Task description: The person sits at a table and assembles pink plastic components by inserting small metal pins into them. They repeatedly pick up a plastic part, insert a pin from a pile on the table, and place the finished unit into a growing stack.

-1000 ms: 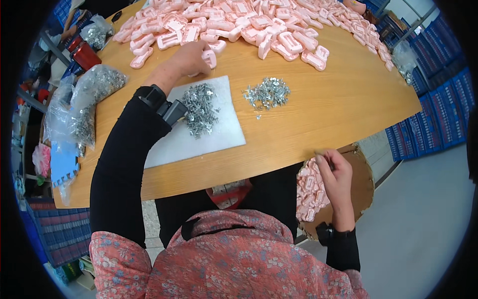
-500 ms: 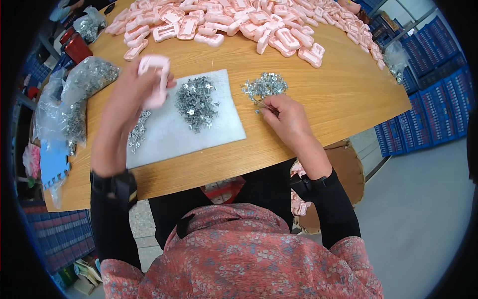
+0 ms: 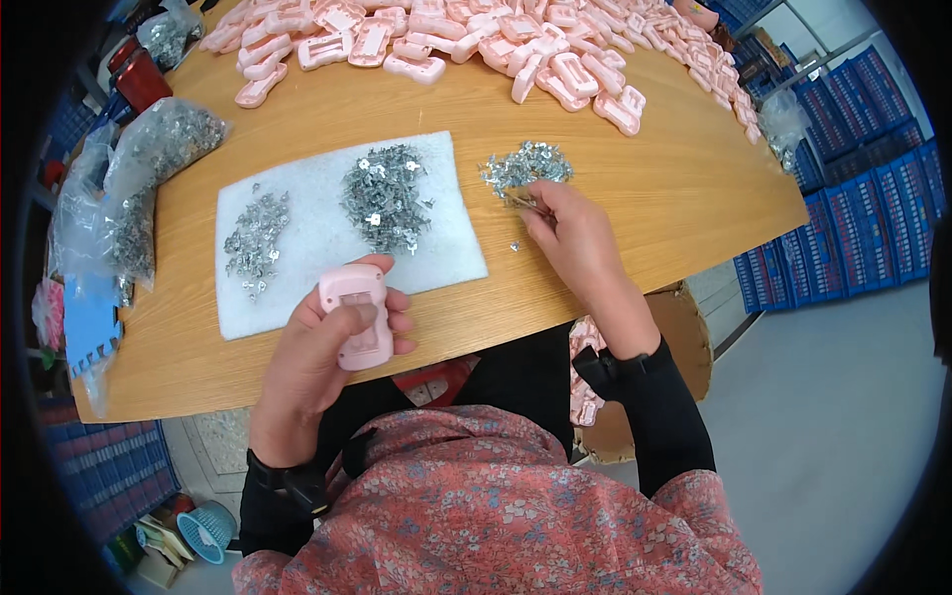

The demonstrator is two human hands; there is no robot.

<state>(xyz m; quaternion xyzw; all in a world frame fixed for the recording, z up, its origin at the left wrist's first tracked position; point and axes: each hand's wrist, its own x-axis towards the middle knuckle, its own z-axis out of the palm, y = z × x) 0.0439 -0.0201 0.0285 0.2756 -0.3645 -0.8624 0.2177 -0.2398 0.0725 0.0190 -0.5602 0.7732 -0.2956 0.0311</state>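
Note:
My left hand [image 3: 315, 362] grips a pink plastic casing [image 3: 367, 349] near the table's front edge, thumb pressed across its recessed middle. Its open side faces up, with two long hollows showing. On the right, my right hand [image 3: 577, 236] pinches what look like metal tweezers [image 3: 533, 204], tips at a small heap of shiny metal clips [image 3: 540, 162]. One loose piece lies just below that heap. Between my hands a white foam sheet [image 3: 322, 213] carries a dense pile of metal pieces [image 3: 385, 203] and a looser, smaller pile [image 3: 258, 238].
Many pink casings [image 3: 436, 45] lie heaped along the table's far side. Plastic bags of metal parts [image 3: 164, 149] and a red can [image 3: 139, 79] stand at the left. A cardboard box [image 3: 684, 347] with pink casings sits below the table's right; blue stacks [image 3: 853, 213] stand beyond.
My left hand has brought the pink casing down from above the sheet's far left to the front edge, turning it. My right hand stays at the clip heap with the tweezers.

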